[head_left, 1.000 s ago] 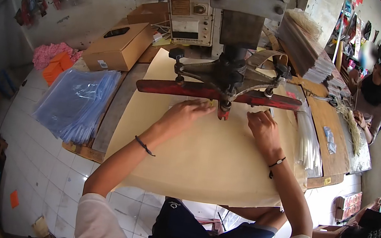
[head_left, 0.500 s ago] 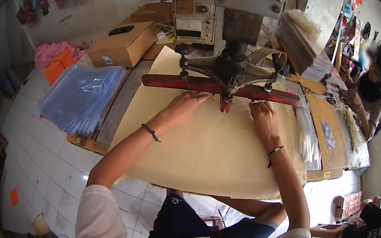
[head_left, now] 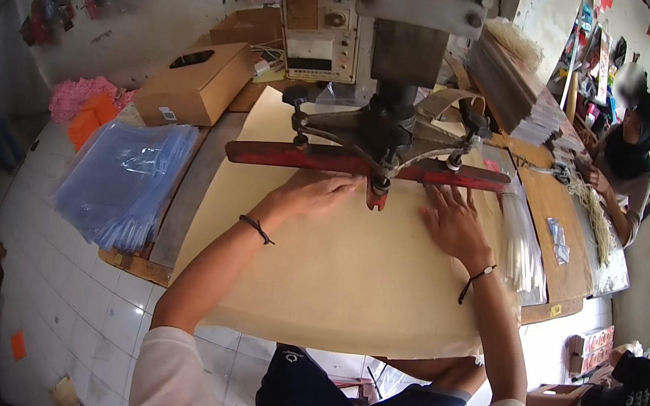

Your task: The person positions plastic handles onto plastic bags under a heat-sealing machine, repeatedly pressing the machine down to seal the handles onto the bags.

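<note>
A large tan sheet (head_left: 330, 279) covers the middle of the work table. Above its far part hangs a press head with a long red bar (head_left: 298, 155). My left hand (head_left: 316, 192) lies on the sheet just in front of the bar, left of centre, its fingertips close to the bar's underside. Right of centre, my right hand (head_left: 455, 222) rests flat on the sheet with fingers spread, the tips reaching the bar. Whether anything thin lies under my left fingers cannot be made out.
Clear blue plastic sleeves (head_left: 122, 181) are stacked at the left, with a cardboard box (head_left: 195, 87) behind. Clear strips (head_left: 522, 245) lie to the right. A control unit (head_left: 321, 34) stands at the back. A co-worker (head_left: 630, 156) sits at the far right.
My right hand has gone from curled fingers to spread and flat on the sheet. My left hand stays near the bar. The whole view has shifted slightly.
</note>
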